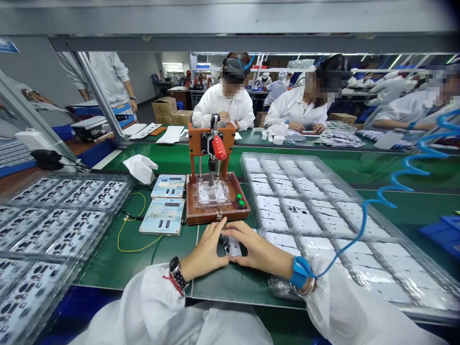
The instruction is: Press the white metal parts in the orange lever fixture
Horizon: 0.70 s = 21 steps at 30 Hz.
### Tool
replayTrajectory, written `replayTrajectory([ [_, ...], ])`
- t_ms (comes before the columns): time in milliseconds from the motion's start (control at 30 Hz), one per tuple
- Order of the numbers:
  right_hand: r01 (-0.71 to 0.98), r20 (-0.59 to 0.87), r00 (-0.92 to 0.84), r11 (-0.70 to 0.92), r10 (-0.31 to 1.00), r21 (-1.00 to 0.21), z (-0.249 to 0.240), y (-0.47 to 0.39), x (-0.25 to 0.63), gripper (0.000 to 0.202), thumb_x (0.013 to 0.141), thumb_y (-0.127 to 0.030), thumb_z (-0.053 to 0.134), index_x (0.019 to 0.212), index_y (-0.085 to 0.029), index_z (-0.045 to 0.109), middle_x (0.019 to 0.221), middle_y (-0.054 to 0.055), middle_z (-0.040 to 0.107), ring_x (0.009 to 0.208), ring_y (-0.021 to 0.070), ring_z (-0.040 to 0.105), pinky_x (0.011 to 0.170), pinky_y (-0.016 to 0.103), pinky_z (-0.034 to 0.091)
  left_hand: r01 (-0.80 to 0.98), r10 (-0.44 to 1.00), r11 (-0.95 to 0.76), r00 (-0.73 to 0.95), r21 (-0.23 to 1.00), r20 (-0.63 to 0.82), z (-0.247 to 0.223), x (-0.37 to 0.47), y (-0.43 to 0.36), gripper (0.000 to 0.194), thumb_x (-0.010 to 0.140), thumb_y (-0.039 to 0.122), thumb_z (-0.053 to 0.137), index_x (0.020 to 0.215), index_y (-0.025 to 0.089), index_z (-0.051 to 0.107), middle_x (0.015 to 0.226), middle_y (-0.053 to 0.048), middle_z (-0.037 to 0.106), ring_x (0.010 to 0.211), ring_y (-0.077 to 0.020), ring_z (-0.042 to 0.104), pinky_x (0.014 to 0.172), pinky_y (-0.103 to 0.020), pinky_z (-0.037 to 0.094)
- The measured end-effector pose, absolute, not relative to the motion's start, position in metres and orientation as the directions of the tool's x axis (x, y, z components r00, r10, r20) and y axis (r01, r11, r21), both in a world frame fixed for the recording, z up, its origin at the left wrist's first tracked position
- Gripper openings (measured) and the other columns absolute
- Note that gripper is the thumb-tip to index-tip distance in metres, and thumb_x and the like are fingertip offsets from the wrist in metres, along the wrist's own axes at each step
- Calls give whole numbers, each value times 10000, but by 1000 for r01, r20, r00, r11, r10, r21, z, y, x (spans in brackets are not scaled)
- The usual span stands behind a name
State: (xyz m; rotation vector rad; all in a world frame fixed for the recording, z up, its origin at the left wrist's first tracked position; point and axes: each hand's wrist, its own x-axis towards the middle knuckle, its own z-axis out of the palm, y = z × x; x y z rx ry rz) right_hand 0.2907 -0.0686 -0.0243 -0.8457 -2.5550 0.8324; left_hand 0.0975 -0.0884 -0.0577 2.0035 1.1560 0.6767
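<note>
A small white panel with black markings point(232, 245) lies low over the green bench, framed between my two hands. My left hand point(207, 247) is on its left side, fingertips at the far edge and thumb at the near one. From the other side my right hand point(253, 244) curls round it, with finger and thumb at its edges; part of the panel is hidden. Just beyond the fingertips stands an orange-brown toggle press point(217, 196) with a red handle point(219, 147), its clear plate low over the base. Two green buttons point(240, 200) sit on the base.
Two digital meter boxes point(163, 215) and a yellow wire point(138, 250) are left of the press. Clear trays of black-marked panels point(68, 225) fill the left; a tray of white panels point(298, 215) fills the right. A blue coiled cord point(362, 215) runs to my right wrist. Co-workers sit opposite.
</note>
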Motion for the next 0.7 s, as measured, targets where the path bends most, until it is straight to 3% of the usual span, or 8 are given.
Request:
replayTrajectory([
  [167,462,69,-761,613,646,-641,-25,-68,291,637,725,-162,678,1309,-236,436,1342,81,415,1267,216,379,1078,369,343,568,888,-332,458,753,46,-56,93,-88,910,682,212,683,1458,225,207,1387,-121,387,1296,-311,322,1087,-502,254],
  [300,572,-7,-730,606,683,-552,-28,-67,293,672,718,-168,688,1328,-241,416,1315,83,435,1215,242,419,1031,402,371,674,902,-338,431,658,22,-54,87,-90,750,700,244,672,1383,199,367,1341,-129,434,1285,-323,330,1076,-543,240],
  [500,624,-57,-718,605,694,-495,-33,-65,293,725,708,-169,707,1354,-268,395,1303,79,447,1207,261,426,1018,422,370,691,894,-354,448,630,11,-56,82,-89,724,737,259,663,1391,203,359,1418,-115,397,1321,-309,293,1086,-531,227],
  [700,598,-5,-721,618,693,-510,-31,-64,294,677,727,-223,719,1332,-252,419,1306,81,475,1204,249,452,1009,404,395,657,864,-386,503,647,5,-55,84,-87,751,760,229,656,1424,189,308,1430,-115,401,1330,-279,298,1093,-484,245],
])
